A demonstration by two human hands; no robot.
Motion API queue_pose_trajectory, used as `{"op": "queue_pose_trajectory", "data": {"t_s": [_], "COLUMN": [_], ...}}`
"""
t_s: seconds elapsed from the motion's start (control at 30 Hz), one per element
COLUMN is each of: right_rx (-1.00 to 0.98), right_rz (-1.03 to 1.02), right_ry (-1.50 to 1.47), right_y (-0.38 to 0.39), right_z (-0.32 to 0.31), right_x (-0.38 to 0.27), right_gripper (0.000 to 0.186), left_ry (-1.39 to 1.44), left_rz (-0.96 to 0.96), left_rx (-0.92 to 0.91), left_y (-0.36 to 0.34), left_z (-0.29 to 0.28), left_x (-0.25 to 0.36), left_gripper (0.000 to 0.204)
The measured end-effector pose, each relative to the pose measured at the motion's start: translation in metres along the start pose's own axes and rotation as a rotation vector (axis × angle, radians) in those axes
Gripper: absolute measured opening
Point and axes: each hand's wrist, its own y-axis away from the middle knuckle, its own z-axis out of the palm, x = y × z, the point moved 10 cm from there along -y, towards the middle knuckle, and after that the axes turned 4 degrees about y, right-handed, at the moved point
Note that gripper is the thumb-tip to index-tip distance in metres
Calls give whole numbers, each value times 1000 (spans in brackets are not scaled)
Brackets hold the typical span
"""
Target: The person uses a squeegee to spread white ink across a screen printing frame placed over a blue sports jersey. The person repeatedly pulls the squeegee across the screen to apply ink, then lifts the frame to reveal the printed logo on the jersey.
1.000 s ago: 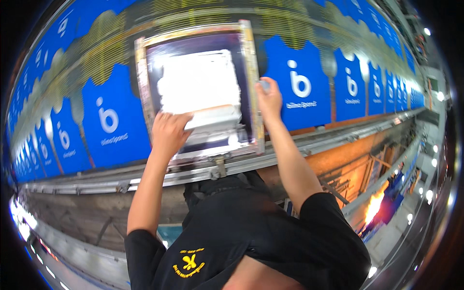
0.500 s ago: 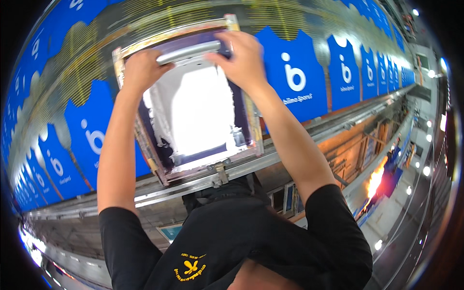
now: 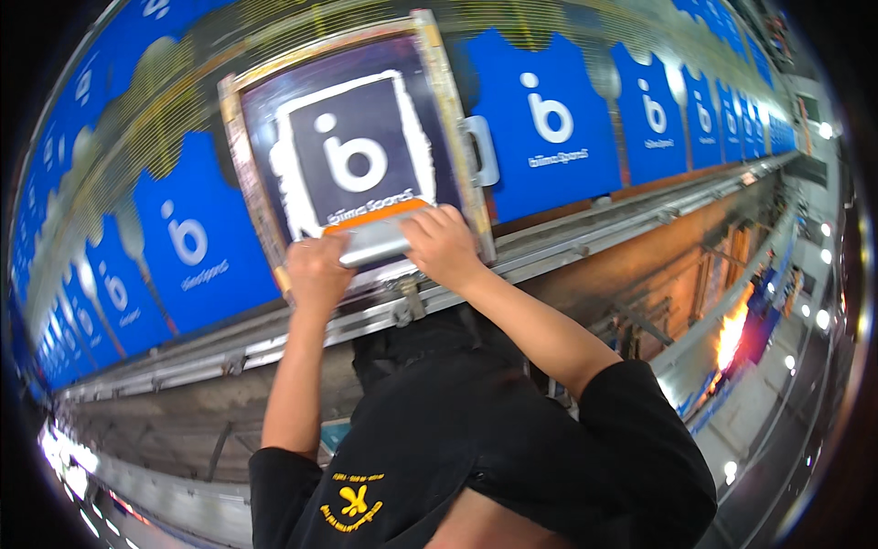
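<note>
A screen-printing frame (image 3: 245,174) lies tilted on the long table in front of me. Near its close end is a squeegee (image 3: 379,243) with a silver handle and an orange blade. My left hand (image 3: 316,271) grips the handle's left part, and my right hand (image 3: 443,245) is closed around its right part. White ink (image 3: 291,176) borders a dark rectangle of mesh, where a round white emblem (image 3: 357,163) and a line of lettering show. The blade partly covers that lettering. Under my fingers, the squeegee's ends are hidden.
Blue garment pieces (image 3: 585,169) with white prints lie in a row to both sides. A light grey handle-shaped piece (image 3: 482,151) sits against the frame's right side. A metal rail (image 3: 549,229) runs along the table's near edge. Bright orange light (image 3: 730,339) glows at the right.
Both hands have drawn the squeegee from the frame's far end to its near end. The wide white ink patch has given way to dark mesh with the emblem showing.
</note>
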Motion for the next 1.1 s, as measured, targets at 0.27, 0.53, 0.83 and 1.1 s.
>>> {"op": "queue_pose_trajectory", "data": {"t_s": [0.27,0.53,0.83,1.1], "right_rx": [-270,-75,-4,-34], "right_rz": [-7,-96,84,-47], "right_ry": [-11,18,92,94], "right_y": [73,-41,-226,-42], "right_z": [5,-28,2,9], "right_x": [-31,5,99,19], "right_gripper": [48,32,28,30], "left_ry": [88,46,71,47], "left_rz": [5,31,-99,-55], "left_rx": [-154,-249,-125,-1], "left_y": [80,-41,-233,-32], "left_z": [-4,-26,-19,1], "left_x": [49,-5,-92,-20], "left_gripper": [58,34,43,34]}}
